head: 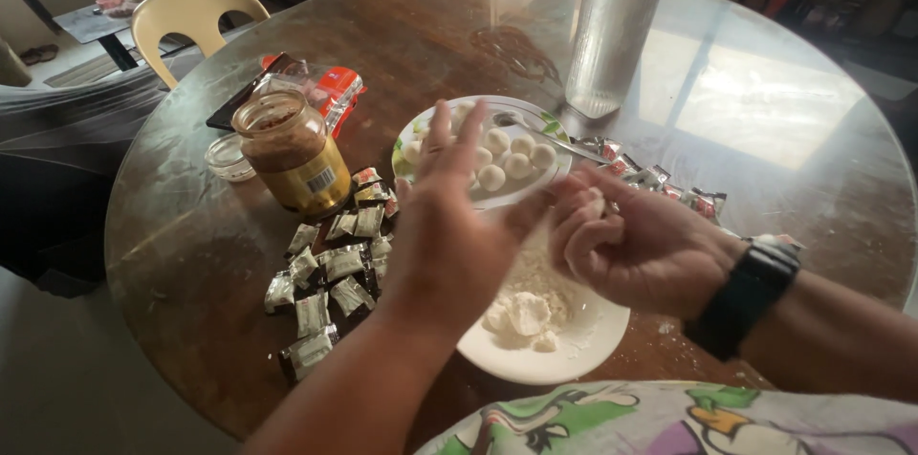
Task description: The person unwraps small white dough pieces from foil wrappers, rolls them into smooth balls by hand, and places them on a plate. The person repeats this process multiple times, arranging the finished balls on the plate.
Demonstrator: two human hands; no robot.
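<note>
Left hand (449, 226) fingers spreading flat; right hand (626, 245) fingers curling, what they are pinching unclear. Dough lump (528, 312) sitting below both in white bowl (574, 350). Silvery-black wrappers (330, 288) lying left; gold-labelled jar (292, 154) standing beyond; red-silver wrappers (660, 178) lying right.

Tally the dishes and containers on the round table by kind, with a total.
White plates: 2, far plate and near plate
Glass jars: 1, open jar
Clear plastic bottles: 1, bottle
Small lids: 1, lid
Total: 5
</note>
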